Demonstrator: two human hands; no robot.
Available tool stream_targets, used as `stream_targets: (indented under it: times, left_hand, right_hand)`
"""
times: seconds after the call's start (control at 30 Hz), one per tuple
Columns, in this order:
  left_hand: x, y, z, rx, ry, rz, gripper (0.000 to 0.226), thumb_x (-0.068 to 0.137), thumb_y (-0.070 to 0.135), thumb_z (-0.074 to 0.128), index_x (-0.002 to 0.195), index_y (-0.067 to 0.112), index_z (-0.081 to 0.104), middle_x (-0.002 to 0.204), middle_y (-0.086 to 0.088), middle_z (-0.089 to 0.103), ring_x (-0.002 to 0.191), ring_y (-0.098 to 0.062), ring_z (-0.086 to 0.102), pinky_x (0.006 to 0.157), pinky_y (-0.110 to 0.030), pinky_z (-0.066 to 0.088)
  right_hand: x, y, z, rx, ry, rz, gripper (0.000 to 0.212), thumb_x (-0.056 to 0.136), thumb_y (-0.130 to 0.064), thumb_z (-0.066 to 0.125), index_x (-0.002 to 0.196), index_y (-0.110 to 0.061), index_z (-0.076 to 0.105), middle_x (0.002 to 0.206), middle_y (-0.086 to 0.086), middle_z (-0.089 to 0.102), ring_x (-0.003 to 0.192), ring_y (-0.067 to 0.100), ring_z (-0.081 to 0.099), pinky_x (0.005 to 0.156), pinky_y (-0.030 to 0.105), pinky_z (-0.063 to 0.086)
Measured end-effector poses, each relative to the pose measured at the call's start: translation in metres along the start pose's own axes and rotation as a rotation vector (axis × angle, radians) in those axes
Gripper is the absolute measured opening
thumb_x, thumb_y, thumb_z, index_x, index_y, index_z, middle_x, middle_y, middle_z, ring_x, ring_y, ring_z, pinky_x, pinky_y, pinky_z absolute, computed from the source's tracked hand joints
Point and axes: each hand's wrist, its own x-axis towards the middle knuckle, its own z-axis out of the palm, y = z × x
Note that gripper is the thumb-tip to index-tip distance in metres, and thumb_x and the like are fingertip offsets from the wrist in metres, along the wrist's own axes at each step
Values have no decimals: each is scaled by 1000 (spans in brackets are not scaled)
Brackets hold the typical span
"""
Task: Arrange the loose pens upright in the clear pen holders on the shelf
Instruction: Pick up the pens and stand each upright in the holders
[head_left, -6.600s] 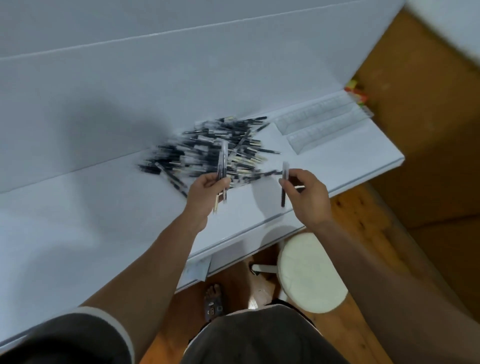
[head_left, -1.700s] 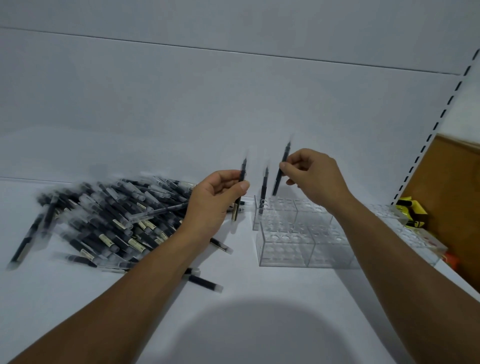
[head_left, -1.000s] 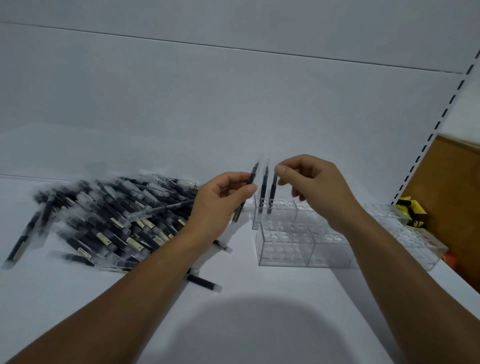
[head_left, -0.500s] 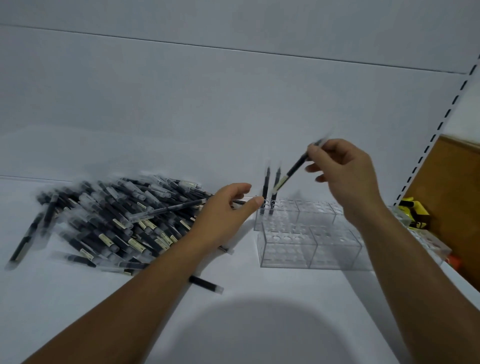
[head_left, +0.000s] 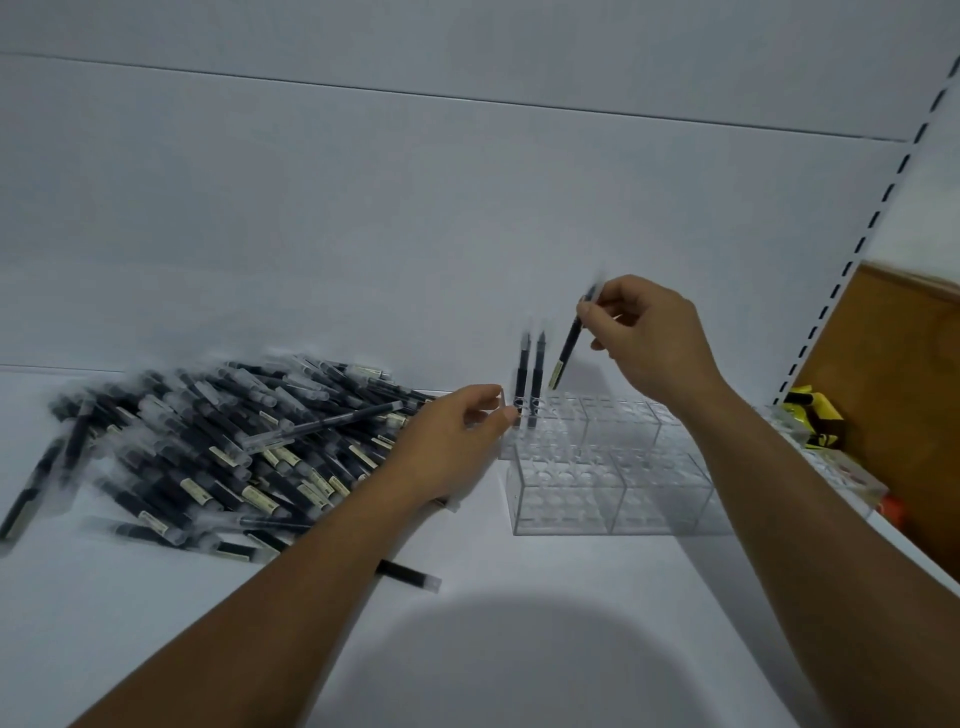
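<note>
A heap of loose black pens (head_left: 218, 441) lies on the white shelf (head_left: 519, 623) at the left. Clear pen holders (head_left: 608, 483) with rows of round holes stand at centre right. Two pens (head_left: 530, 374) stand upright in the far left corner of the back holder. My right hand (head_left: 649, 338) pinches a black pen (head_left: 569, 345), tilted, its lower tip just above the back holder's holes. My left hand (head_left: 457, 441) hovers beside the holders' left end, fingers loosely bent, with nothing visible in it.
One stray pen (head_left: 410, 574) lies near my left forearm. More clear holders (head_left: 831, 462) stretch to the right, with yellow and black packages (head_left: 813, 423) behind them. A slotted upright (head_left: 857, 249) and a brown panel bound the shelf's right side.
My right hand placed a second pen upright in the back holder, took a third from my left hand, and now lowers it steeper over the holes. My left hand has dropped beside the holder.
</note>
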Motion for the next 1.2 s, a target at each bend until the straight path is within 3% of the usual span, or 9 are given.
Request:
stream_targets:
  times: [0.27,0.4,0.57,0.63,0.73,0.87,0.97,1.07,1.2]
  left_hand:
    - [2,-3,-1,-25,-8,-4,45,91,45,59,132,27,56,122,14,62,109,-4,58,102,-34,45]
    - [3,-3,-1,-5,-15,-8,46,91,46,58,133,28,55,123,14,62,110,-4,58,102,-35,45]
    - [0,1,-4,8,-15,6,45,92,44,57,133,25,56,125,11,63,111,-6,58,103,-36,44]
    - [-3,7,-8,18,15,35,41,93,40,57,131,23,57,124,8,64,109,-7,59,102,-34,46]
    - [-12,17,-20,7,70,85,35,94,37,57,126,23,61,118,8,67,102,-6,62,97,-31,49]
    - [-29,22,-58,63,180,123,28,94,37,58,116,23,68,108,8,70,97,-6,64,92,-29,51]
    - [-48,11,-96,163,252,125,22,92,38,60,109,28,70,101,13,71,92,-2,65,88,-28,52]
    - [-82,-9,-126,341,254,145,16,88,35,64,103,35,71,94,22,68,87,7,62,83,-27,53]
    - [-122,-30,-141,632,69,182,22,85,40,62,105,36,71,100,20,66,94,2,57,81,-28,51]
  right_hand:
    - [-4,10,14,-228,-213,34,14,90,-34,66,79,-28,59,78,-9,67,78,15,69,77,36,56]
    - [-4,10,21,-226,-233,70,19,89,-32,67,74,-30,55,78,-7,67,79,18,69,78,38,56]
    - [-3,6,16,-274,-292,103,17,90,-36,66,76,-28,59,82,-6,70,81,14,70,80,37,56]
    - [-6,7,9,-329,-321,118,17,88,-44,67,87,-27,64,90,-6,71,87,14,68,82,35,54]
    - [-17,1,-6,-408,-244,98,29,88,-48,65,106,-25,68,98,-10,68,93,15,64,81,29,46]
    - [-47,-39,-7,-194,-154,-67,10,88,-37,67,93,-29,71,87,-17,69,79,4,63,74,24,45]
    - [-77,-78,14,-121,-413,-226,4,85,-35,68,81,-36,70,76,-22,68,72,-4,61,70,13,45]
    - [-98,-96,45,-264,-700,-363,9,85,-42,67,83,-34,71,82,-18,70,77,0,61,75,25,50]
    - [-114,-97,74,-411,-804,-433,19,85,-47,65,88,-28,68,88,-11,68,81,9,57,66,26,43]
